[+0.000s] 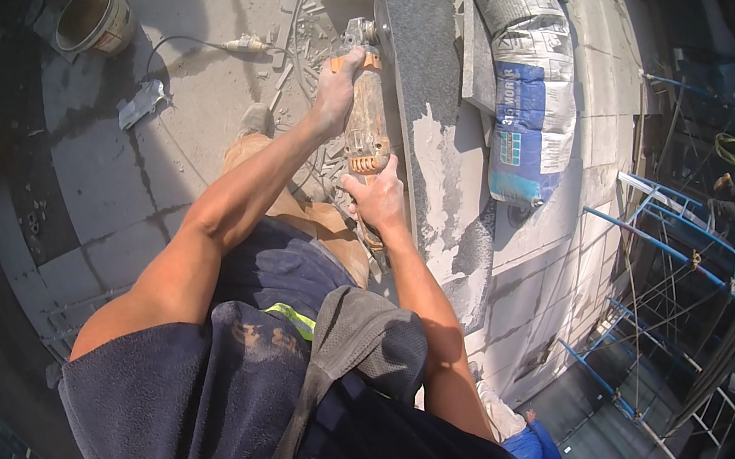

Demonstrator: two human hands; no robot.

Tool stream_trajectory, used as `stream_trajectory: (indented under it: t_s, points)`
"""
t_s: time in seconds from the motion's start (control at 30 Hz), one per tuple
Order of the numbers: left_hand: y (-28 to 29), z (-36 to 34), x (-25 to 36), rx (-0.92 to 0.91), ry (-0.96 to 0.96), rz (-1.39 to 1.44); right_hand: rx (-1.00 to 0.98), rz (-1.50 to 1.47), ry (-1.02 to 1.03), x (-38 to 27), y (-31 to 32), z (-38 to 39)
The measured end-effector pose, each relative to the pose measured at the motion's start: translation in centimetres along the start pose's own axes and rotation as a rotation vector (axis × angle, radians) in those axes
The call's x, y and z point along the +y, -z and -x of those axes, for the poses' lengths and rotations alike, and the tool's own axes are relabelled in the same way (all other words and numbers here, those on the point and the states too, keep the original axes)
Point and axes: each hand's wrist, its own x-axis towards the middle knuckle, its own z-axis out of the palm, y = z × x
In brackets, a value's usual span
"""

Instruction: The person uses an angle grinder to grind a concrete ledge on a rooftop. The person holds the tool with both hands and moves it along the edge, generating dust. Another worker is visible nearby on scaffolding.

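Note:
An orange, dust-covered angle grinder (365,118) is held against the left edge of a dark grey stone slab (416,69). My left hand (335,91) is closed round its front end, just behind the metal head. Lower down, my right hand (374,198) grips the rear end, where the cord comes out. The slab is streaked with pale dust or dried material along its lower part. Narrow offcut strips and rubble (292,62) lie on the paving left of the tool.
A grimy bucket (94,17) and cord connector (243,43) sit left. A blue-and-white bag (527,130) lies right, by grey pieces (477,67). Blue scaffolding (664,236) stands beyond a drop at right. A person in blue (525,445) is below; another person may be upper right, unclear.

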Motion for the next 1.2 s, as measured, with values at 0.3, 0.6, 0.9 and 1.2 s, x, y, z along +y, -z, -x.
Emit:
stream_trajectory:
  t_s: [0.3, 0.6, 0.9, 1.2]
  points:
    - [-0.3, 2.3, 0.0, -0.049, 0.025, 0.014, 0.003, 0.003, -0.008, 1.2, -0.2, 1.5]
    - [-0.1, -1.2, 0.9, -0.056, -0.019, -0.002, 0.002, -0.056, 0.007, -0.4, -0.3, -1.7]
    - [-0.7, -3.9, 2.3, -0.021, -0.008, 0.025, 0.039, 0.035, 0.009, -2.0, -0.5, -4.5]
    - [0.1, -0.1, 0.2, -0.062, 0.005, -0.016, 0.019, 0.004, 0.002, 1.1, -0.3, -1.0]
